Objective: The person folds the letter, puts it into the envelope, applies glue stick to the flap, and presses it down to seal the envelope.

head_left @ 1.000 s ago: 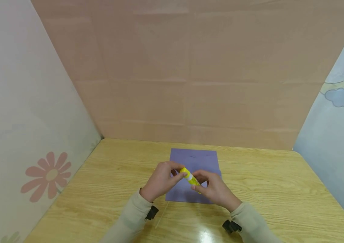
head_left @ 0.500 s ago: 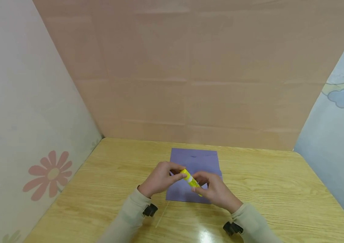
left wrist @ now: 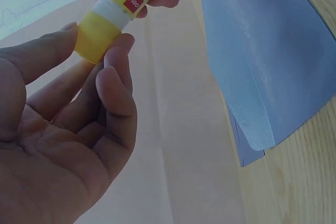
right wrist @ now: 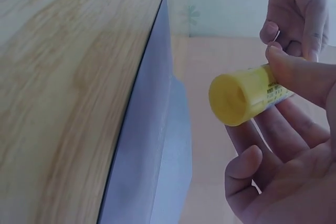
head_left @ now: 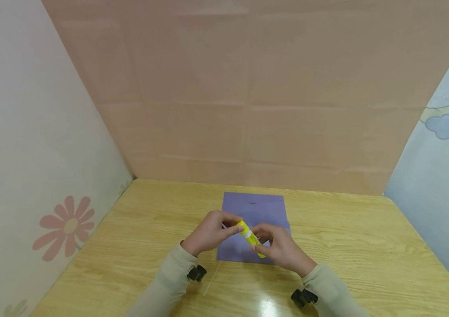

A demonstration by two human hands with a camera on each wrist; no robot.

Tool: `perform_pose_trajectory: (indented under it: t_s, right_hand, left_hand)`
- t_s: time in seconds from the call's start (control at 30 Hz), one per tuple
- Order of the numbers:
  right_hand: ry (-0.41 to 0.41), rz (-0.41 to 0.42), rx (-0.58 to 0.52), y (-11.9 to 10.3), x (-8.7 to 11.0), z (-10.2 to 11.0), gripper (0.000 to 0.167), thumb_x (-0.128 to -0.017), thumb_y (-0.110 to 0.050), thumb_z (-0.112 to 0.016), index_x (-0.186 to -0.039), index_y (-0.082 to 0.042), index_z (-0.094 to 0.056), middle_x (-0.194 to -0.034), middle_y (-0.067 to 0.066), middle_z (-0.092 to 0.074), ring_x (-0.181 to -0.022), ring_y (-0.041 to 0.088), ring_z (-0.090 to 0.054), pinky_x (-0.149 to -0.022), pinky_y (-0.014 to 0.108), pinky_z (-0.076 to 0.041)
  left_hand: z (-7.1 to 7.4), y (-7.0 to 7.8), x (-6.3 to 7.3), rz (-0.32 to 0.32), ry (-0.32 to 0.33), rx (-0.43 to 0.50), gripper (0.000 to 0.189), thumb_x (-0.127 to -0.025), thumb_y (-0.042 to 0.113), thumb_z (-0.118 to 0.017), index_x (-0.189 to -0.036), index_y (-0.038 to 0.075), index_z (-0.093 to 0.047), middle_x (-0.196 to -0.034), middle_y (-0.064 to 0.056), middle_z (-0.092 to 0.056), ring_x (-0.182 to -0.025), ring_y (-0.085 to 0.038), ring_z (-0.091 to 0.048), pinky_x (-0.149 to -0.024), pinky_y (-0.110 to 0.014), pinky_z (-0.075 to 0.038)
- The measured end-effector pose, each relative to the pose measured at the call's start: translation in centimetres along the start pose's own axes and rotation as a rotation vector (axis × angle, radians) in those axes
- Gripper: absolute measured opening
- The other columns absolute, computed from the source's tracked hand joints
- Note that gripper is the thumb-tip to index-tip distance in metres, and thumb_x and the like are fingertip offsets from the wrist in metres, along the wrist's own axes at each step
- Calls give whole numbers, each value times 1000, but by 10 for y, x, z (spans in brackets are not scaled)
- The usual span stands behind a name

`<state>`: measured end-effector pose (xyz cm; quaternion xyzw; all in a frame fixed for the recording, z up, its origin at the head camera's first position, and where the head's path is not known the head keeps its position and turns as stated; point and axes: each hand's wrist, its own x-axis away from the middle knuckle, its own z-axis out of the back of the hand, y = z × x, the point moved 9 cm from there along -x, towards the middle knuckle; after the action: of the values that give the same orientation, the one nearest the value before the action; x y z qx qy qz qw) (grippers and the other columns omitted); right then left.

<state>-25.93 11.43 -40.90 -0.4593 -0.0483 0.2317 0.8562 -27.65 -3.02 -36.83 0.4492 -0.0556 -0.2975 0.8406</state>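
A yellow glue stick (head_left: pixel 252 238) with a white band and a small red label is held at a slant between both hands. My left hand (head_left: pixel 211 232) pinches its upper, plain yellow end between thumb and fingers. With thumb and fingers, my right hand (head_left: pixel 284 247) grips the printed body, whose lower end shows in the right wrist view. Beneath the hands lies a purple paper envelope (head_left: pixel 234 251) on the table. In the left wrist view, a paler flap (left wrist: pixel 236 82) runs along one side of the envelope. The hands hide part of the envelope in the head view.
The wood-grain table (head_left: pixel 351 246) runs back to a brown paper-covered wall (head_left: pixel 224 97). Patterned panels stand at the left (head_left: pixel 30 145) and right (head_left: pixel 442 176). A thin pale strip (head_left: pixel 211 279) lies near the envelope's lower left corner.
The glue stick has shifted slightly down and right, and more of its lower end shows below my right thumb. Both hands keep their hold; the envelope stays in place.
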Motion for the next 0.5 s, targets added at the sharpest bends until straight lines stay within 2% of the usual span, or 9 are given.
perform_pose_trajectory:
  t_s: [0.17, 0.3, 0.43, 0.5]
  right_hand:
    - [-14, -3, 4, 2, 0, -1, 27, -90, -18, -75, -117, -18, -69, -106, -3, -71, -86, 11, -67, -68, 31, -52]
    - [-21, -3, -4, 4, 0, -1, 27, -90, -18, -76, -117, -16, -69, -106, -1, -71, -86, 12, -67, -69, 31, -54]
    - [-29, -42, -32, 11, 0, -2, 26, -91, -18, -75, -116, -13, -68, -106, 2, -70, -86, 16, -67, -67, 31, -56]
    - [-9, -85, -42, 17, 1, 0, 27, -92, -17, -74, -117, -11, -67, -108, 4, -70, -89, 18, -67, -69, 32, -57]
  left_hand:
    - [-2, 6, -2, -59, -2, -50, 23, -95, 15, -69, -114, 4, -75, -91, 3, -72, -74, -4, -61, -71, -24, -53]
    - [-5, 5, -3, -71, 5, -72, 22, -95, 14, -69, -114, 5, -75, -88, 2, -72, -72, -2, -59, -70, -23, -52]
    - [-10, 2, -4, -74, 17, -71, 26, -95, 17, -70, -117, 3, -73, -96, -1, -74, -77, -5, -62, -73, -23, -52]
    - [-13, -4, -5, -43, 10, -69, 37, -94, 21, -72, -125, 2, -69, -104, -4, -74, -84, -12, -64, -75, -25, -52]
